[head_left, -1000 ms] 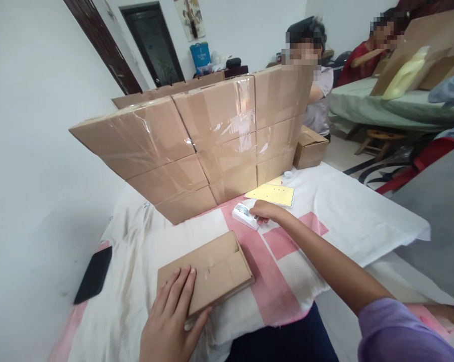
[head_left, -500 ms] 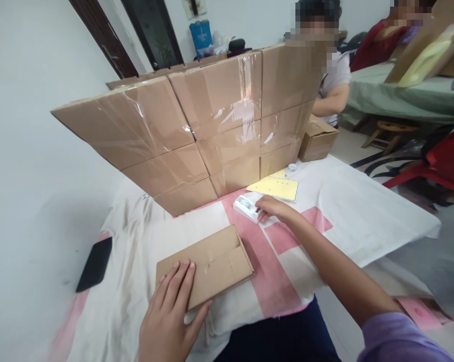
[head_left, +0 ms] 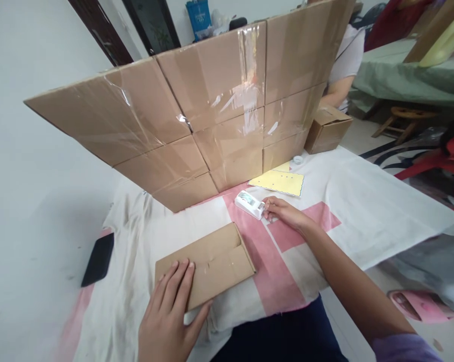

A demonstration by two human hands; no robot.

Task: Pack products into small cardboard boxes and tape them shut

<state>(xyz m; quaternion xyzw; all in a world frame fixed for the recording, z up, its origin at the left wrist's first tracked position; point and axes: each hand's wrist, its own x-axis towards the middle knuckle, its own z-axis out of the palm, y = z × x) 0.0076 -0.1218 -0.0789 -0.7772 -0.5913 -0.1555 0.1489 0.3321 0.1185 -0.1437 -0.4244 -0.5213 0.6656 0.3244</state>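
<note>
Here, rested the left hand (head_left: 170, 301) spread and unclenched on the small cardboard box (head_left: 221, 261), with the fingers on its top and the thumb by its near edge. Brought the right hand (head_left: 283, 211), fingers bent, to the near end of the white tape dispenser (head_left: 245, 202); could not tell a firm grip from a light touch. Found the dispenser on the pink stripe of the cloth (head_left: 196, 221), beyond the box's far right corner and near a yellow sheet (head_left: 281, 182). Saw a tall cardboard panel (head_left: 230, 95) standing behind, with a carton (head_left: 327, 130) at its right end.
</note>
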